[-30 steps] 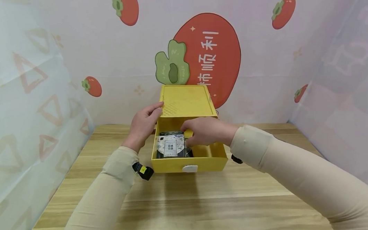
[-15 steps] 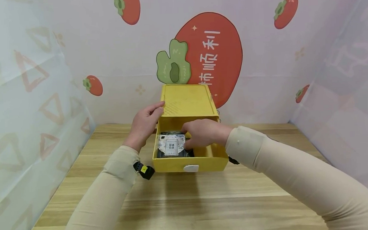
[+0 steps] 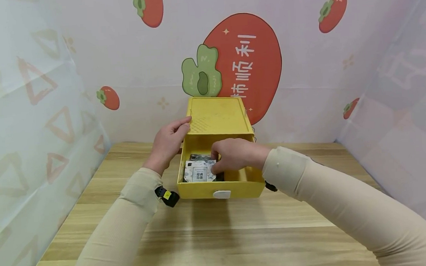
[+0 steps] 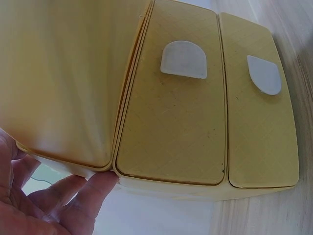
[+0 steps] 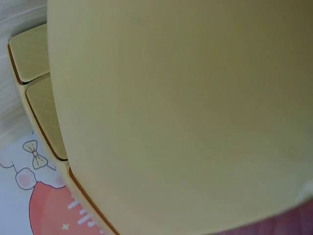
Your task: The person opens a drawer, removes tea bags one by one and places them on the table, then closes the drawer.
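A yellow drawer cabinet [image 3: 219,113] stands at the back of the table with its top drawer [image 3: 198,190] pulled out. On the drawer's left side lies a tea packet [image 3: 199,172] with a floral white label, and part of another dark patterned packet [image 3: 199,157] shows behind it. My right hand [image 3: 233,152] reaches into the drawer and pinches the labelled packet at its right edge; its far fingers are partly hidden. My left hand [image 3: 168,145] steadies the cabinet's left side, its fingers [image 4: 100,191] touching the frame beside the drawers.
Two lower drawers, a middle one [image 4: 171,117] and a bottom one [image 4: 264,117], are closed, each with a white handle. The wooden table [image 3: 218,237] extends in front. A printed backdrop [image 3: 299,116] stands close behind the cabinet.
The labelled tea packet has shifted lower, toward the drawer front, exposing more of the packet behind it. My right hand has moved slightly with it. My left hand stays on the cabinet.
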Available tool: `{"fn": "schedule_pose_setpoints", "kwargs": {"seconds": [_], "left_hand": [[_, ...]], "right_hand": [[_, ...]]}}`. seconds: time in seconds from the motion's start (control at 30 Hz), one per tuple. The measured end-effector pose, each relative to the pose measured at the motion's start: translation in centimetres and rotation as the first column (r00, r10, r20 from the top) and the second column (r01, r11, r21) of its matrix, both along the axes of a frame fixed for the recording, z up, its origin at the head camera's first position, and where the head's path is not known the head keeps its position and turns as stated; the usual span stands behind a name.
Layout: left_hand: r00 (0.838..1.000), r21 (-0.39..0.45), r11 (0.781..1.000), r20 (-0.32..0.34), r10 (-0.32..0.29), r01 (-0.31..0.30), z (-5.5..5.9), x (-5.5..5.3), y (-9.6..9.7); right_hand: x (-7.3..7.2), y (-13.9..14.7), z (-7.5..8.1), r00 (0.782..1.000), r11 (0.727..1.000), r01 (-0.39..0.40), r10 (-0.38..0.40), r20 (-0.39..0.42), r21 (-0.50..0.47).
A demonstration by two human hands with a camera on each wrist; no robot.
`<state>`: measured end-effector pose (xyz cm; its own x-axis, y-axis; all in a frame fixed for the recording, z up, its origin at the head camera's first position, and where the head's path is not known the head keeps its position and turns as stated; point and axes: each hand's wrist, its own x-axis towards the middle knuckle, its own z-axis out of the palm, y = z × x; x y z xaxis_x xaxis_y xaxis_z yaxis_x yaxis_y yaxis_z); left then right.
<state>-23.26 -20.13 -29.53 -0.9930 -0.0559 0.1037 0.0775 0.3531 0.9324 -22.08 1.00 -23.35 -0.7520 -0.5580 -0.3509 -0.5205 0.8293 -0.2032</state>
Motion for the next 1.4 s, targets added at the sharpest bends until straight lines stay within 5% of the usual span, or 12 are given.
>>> {"fn": "schedule_pose_setpoints", "kwargs": {"seconds": [0.33,0.57,0.9,1.4], "left_hand": [[1.000,-0.011,1.000,0.006,0.005,-0.005,0.2,0.2,0.0],[1.000,-0.010,1.000,0.002,-0.003,0.003,0.3,0.2,0.0],[1.000,-0.013,1.000,0.008,0.004,-0.004,0.2,0.1,0.0],[1.000,-0.016,1.000,0.001,-0.003,0.003,0.2,0.2,0.0]], "right_hand": [[0.1,0.4,0.6,0.995,0.990,0.016,-0.003,0.095,-0.143],[0.1,0.8,0.7,0.971,0.970,0.076,-0.019,0.238,-0.230],[0.5,1.3,0.9,0.944,0.955,0.089,0.010,0.331,-0.282],[0.4,3.3,1.7,0.955,0.835,0.166,-0.003,0.297,-0.524]]}}
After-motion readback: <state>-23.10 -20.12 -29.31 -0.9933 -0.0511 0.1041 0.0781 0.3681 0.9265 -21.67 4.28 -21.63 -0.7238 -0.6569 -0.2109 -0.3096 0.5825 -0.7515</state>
